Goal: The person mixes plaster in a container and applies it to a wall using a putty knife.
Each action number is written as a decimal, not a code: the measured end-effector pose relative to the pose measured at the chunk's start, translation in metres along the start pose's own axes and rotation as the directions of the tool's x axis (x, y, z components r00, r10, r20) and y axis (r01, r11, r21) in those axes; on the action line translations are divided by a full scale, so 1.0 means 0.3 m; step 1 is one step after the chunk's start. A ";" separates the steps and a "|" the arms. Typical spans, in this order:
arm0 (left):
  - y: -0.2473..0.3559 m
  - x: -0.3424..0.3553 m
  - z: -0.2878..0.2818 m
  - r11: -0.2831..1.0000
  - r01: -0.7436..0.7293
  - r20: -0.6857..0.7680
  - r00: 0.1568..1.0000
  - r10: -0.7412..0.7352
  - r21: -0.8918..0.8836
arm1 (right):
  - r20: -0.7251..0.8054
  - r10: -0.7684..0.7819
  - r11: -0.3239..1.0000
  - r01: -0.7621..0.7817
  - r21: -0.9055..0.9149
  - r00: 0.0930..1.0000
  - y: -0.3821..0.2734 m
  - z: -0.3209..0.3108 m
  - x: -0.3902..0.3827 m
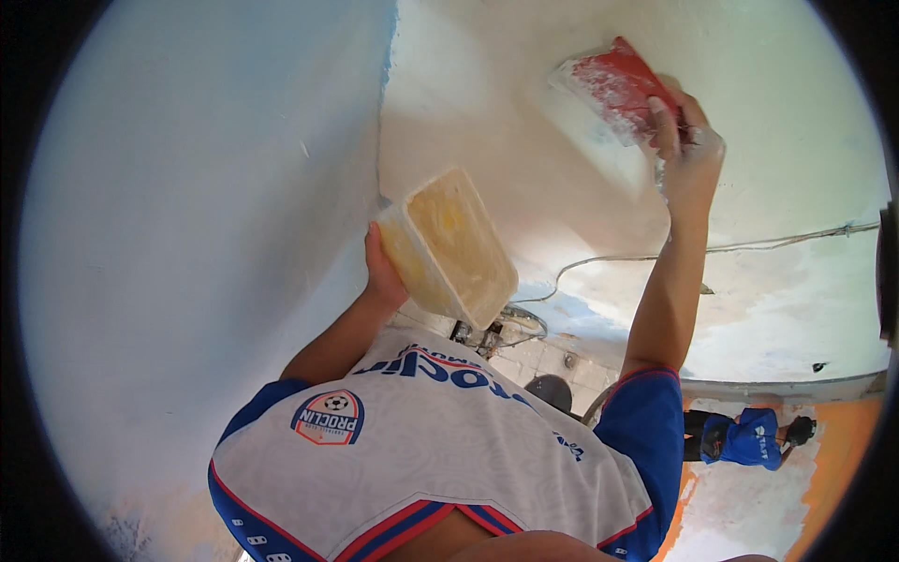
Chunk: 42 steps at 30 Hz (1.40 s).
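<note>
The right hand (pixel 686 155) is raised high, its fingers closed around the back edge of a red trowel (pixel 626 86) and pressing the blade flat against the white wall (pixel 487 84). The wall, the largest thing in view, is pale and smooth with a light blue stretch on the left side and a thin grey cable (pixel 777 242) running across it lower down. The trowel's red face is smeared and speckled with white plaster, thickest toward its upper left edge. The left hand (pixel 382 273) grips the near end of a rectangular plastic tub (pixel 449 245), holding it tilted, open side up; the tub is cloudy and stained yellowish inside. Farther off at lower right, another person in a blue shirt (pixel 749 438) crouches by an orange wall (pixel 843 459).
</note>
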<state>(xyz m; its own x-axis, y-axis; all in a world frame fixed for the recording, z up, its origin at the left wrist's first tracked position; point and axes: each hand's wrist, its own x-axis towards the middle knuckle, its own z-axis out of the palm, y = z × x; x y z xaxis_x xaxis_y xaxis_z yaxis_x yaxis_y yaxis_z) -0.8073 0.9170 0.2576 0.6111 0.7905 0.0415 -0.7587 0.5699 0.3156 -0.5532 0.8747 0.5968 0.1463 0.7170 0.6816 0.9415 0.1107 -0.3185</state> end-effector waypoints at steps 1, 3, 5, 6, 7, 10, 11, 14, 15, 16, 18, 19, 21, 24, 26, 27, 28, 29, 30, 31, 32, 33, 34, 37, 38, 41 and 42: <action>0.005 -0.009 -0.009 1.000 -0.010 0.005 1.000 0.010 0.009 | -0.068 0.048 0.995 -0.041 0.095 0.997 -0.021 -0.008 0.010; -0.005 -0.014 -0.011 1.000 -0.020 -0.054 0.998 0.020 -0.009 | -0.153 0.101 0.981 -0.073 0.178 0.983 -0.034 -0.048 0.007; 0.006 -0.023 -0.025 0.999 -0.038 -0.005 0.999 0.038 -0.028 | -0.164 0.071 0.940 -0.011 0.341 0.984 -0.023 -0.059 -0.007; 0.014 -0.023 -0.032 0.998 -0.047 0.039 0.998 0.049 -0.050 | -0.108 0.024 0.939 0.015 0.343 0.994 -0.025 -0.040 -0.009; 0.022 -0.023 -0.028 0.998 -0.046 0.044 0.998 0.048 -0.048 | -0.114 0.024 0.940 0.017 0.342 0.993 -0.033 -0.028 -0.013; 0.037 -0.017 -0.018 0.997 -0.056 0.111 0.992 0.063 -0.061 | -0.062 -0.017 0.999 0.020 0.047 0.998 -0.025 -0.016 -0.008; 0.036 -0.013 -0.019 0.997 -0.056 0.086 0.994 0.060 -0.046 | -0.068 -0.015 0.999 0.017 0.042 0.998 -0.019 -0.033 -0.009; 0.041 -0.010 -0.001 0.996 -0.083 0.067 0.994 0.084 -0.018 | -0.233 0.108 0.920 -0.008 0.392 0.966 -0.012 -0.046 -0.031; 0.046 -0.010 0.006 0.994 -0.109 0.069 0.992 0.109 -0.013 | -0.240 0.108 0.919 -0.004 0.395 0.965 -0.005 -0.029 -0.040; 0.044 -0.005 0.011 0.995 -0.098 0.081 0.992 0.099 -0.011 | -0.113 0.029 0.981 -0.006 0.195 0.993 0.001 -0.025 -0.055; 0.043 0.007 0.020 0.996 -0.069 0.045 0.996 0.072 -0.064 | 0.002 -0.004 1.000 0.004 -0.008 1.000 0.008 -0.008 -0.061; 0.045 0.010 0.017 0.996 -0.066 0.050 0.996 0.070 -0.064 | -0.002 -0.004 1.000 0.004 -0.011 1.000 0.009 -0.012 -0.048; 0.053 0.015 0.012 0.996 -0.092 0.038 0.995 0.093 -0.021 | -0.275 0.130 0.927 -0.018 0.375 0.953 0.010 -0.030 -0.029; 0.050 0.006 0.007 0.991 -0.095 0.051 0.994 0.100 -0.095 | -0.189 0.149 0.914 -0.062 0.400 0.971 0.020 -0.028 -0.049; 0.056 0.004 0.010 0.994 -0.072 0.019 0.997 0.073 -0.085 | 0.002 0.073 0.978 -0.072 0.193 0.997 0.051 -0.002 -0.077; 0.051 -0.002 0.013 0.995 -0.056 -0.022 0.998 0.055 -0.081 | -0.013 0.079 0.979 -0.075 0.187 0.997 0.058 -0.011 -0.085; 0.059 0.004 0.011 0.997 -0.048 -0.002 0.999 0.048 -0.053 | -0.079 0.106 0.978 -0.090 0.186 0.991 0.061 -0.007 -0.082; 0.058 -0.014 0.005 0.997 -0.083 -0.021 0.996 0.082 -0.012 | -0.135 0.127 0.977 -0.100 0.188 0.983 0.052 0.000 -0.076; 0.070 -0.019 -0.004 0.993 -0.116 -0.039 0.992 0.117 0.029 | -0.218 0.169 0.935 -0.086 0.345 0.961 0.030 -0.007 -0.065; 0.066 -0.026 -0.017 0.994 -0.107 -0.032 0.994 0.108 0.031 | -0.281 0.219 0.878 -0.063 0.475 0.935 0.011 -0.026 -0.068; 0.063 -0.027 -0.028 0.994 -0.111 -0.003 0.994 0.110 -0.013 | -0.251 0.211 0.872 -0.066 0.484 0.945 0.024 -0.030 -0.085; 0.062 -0.023 -0.038 0.992 -0.112 0.024 0.993 0.114 -0.056 | -0.222 0.204 0.866 -0.070 0.494 0.954 0.047 -0.027 -0.105; 0.067 -0.026 -0.041 0.991 -0.119 0.021 0.993 0.120 -0.060 | -0.105 0.157 0.927 -0.110 0.359 0.982 0.069 0.007 -0.111; 0.077 -0.028 -0.041 0.994 -0.098 0.098 0.990 0.102 -0.044 | -0.014 0.078 0.993 -0.076 0.095 0.997 0.103 0.052 -0.128; 0.081 -0.029 -0.054 0.995 -0.087 0.065 0.994 0.090 -0.044 | -0.161 0.164 0.956 -0.116 0.271 0.973 0.084 0.040 -0.116; 0.098 -0.036 -0.040 0.996 -0.079 0.020 0.997 0.080 -0.044 | -0.259 0.282 0.880 -0.141 0.454 0.924 0.055 0.032 -0.127; 0.105 -0.038 -0.033 0.995 -0.082 0.006 0.997 0.082 -0.048 | -0.229 0.294 0.871 -0.161 0.465 0.928 0.047 0.033 -0.139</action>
<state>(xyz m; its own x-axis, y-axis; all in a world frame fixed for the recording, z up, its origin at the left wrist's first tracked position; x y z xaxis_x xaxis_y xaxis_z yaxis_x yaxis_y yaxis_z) -0.8404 0.9282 0.2576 0.5478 0.8334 0.0729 -0.8163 0.5134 0.2649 -0.5490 0.8531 0.5572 0.4818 0.5399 0.6902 0.6553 0.3009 -0.6929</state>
